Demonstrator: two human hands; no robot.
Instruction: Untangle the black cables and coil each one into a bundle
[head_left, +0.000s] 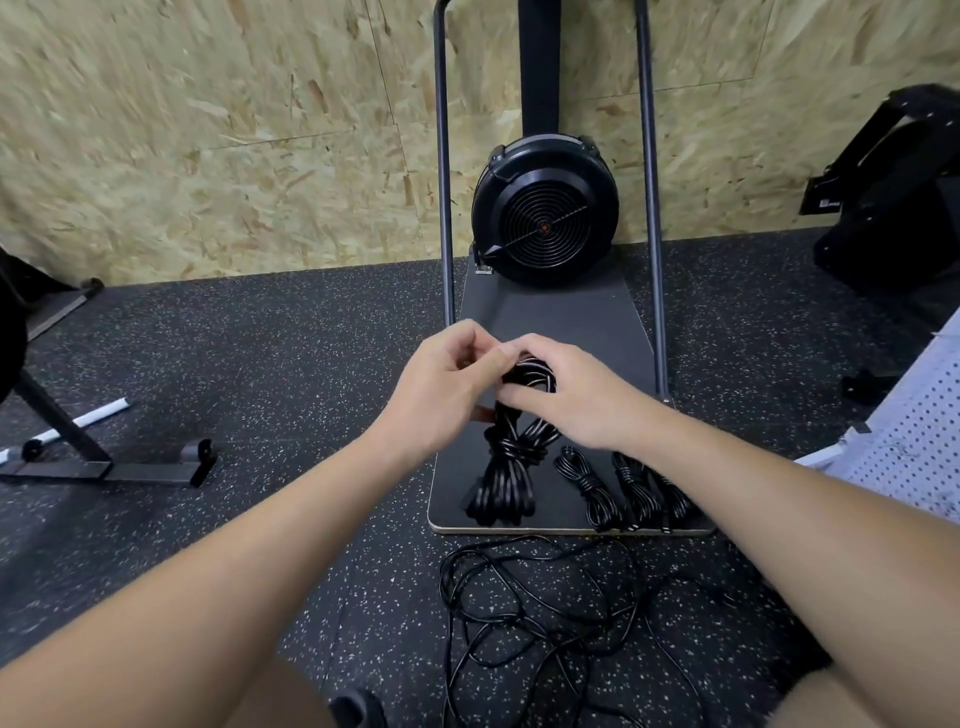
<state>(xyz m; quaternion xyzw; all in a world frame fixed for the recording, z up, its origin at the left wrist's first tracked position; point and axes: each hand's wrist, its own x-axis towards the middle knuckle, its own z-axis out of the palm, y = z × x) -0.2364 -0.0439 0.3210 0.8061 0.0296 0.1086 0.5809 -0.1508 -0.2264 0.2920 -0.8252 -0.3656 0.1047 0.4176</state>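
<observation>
The black cables are lying in three lots: one thick coiled bundle (511, 447) is being held upright over the dark platform (566, 322) of the fan machine (545, 210), two slimmer finished bundles (589, 483) (647, 491) are resting side by side on the platform's near right corner, and a loose tangle (540, 613) is sprawling on the speckled rubber floor (260, 364) just in front of the platform edge. The left hand (441, 384) and right hand (566, 395) are meeting at the top loop of the held bundle, fingers curled and pinching the strands there; it looks as though the tail is being tucked or the last wrap tightened, though the hands are hiding the exact spot. The bundle is already cinched round its waist by several turns, its lower loops fanning down to touch the board. Judging by this, the tying-off step is nearly finished; next, the bundle needs setting down beside the other two and a free end needs finding in the floor tangle
</observation>
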